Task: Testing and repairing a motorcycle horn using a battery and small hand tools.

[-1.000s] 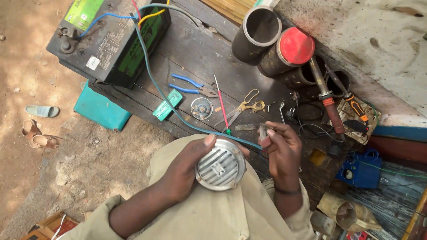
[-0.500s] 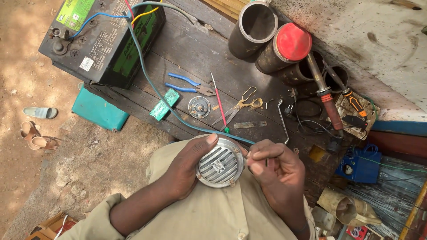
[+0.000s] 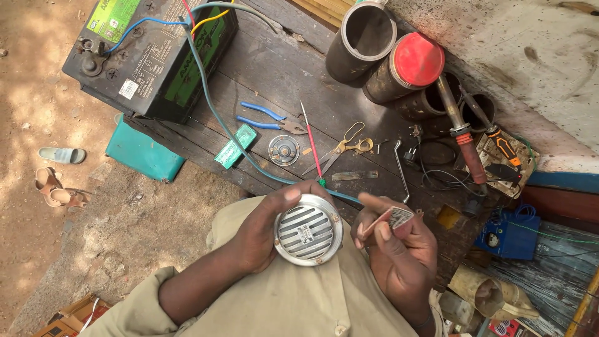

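Note:
My left hand (image 3: 265, 228) grips a round chrome horn (image 3: 308, 230) with a slatted grille, held just above my lap. Beside it, my right hand (image 3: 396, 246) pinches a small flat piece of sandpaper (image 3: 394, 218) between thumb and fingers, a little to the right of the horn and not touching it. A grey-blue wire (image 3: 215, 112) runs from the battery across the bench to a spot behind the horn.
The dark wooden bench (image 3: 324, 87) carries a black car battery (image 3: 153, 53), blue-handled pliers (image 3: 268, 118), scissors (image 3: 346, 146), a red screwdriver (image 3: 311, 140), a round metal disc (image 3: 284, 150), a green box (image 3: 235, 146), pipes (image 3: 365, 40), a red-lidded can (image 3: 417, 59) and soldering irons (image 3: 465, 140).
My right hand has drawn back from the horn's rim and turned palm up with the small sandpaper piece showing. My left hand keeps the horn in about the same place.

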